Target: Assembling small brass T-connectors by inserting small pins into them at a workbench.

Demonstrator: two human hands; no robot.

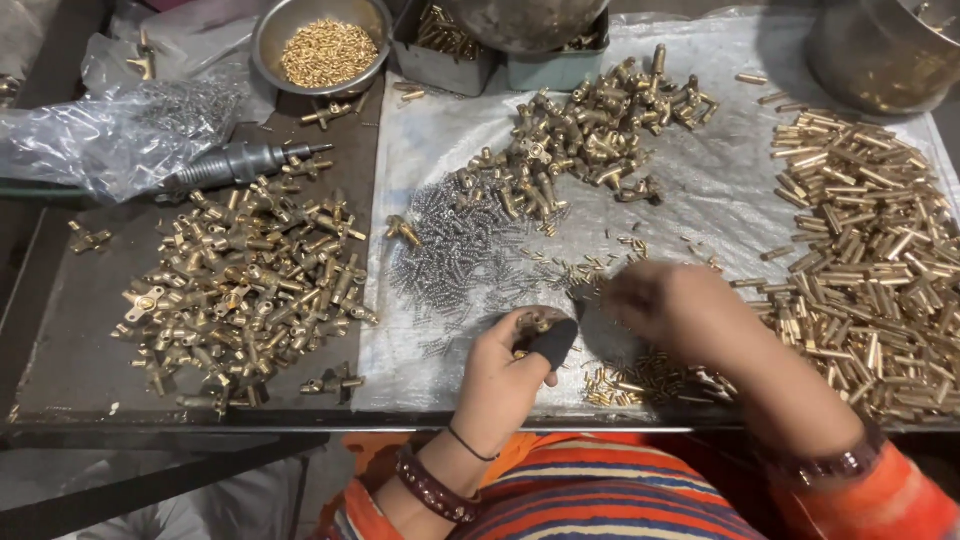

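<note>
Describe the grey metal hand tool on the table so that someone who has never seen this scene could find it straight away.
Start at the round steel bowl of small brass bits at the top left. Just below it, above the big pile of brass fittings, lies the hand tool, beside a clear plastic bag. It is the only long, grey, ribbed piece among brass parts.

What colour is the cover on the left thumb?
Black. The thumb cover on the left hand shows best in the head view, beside a brass fitting.

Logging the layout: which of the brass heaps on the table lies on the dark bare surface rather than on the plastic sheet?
The left heap of brass fittings, below the grey metal tool. The other brass heaps all rest on the clear plastic sheet.
</note>
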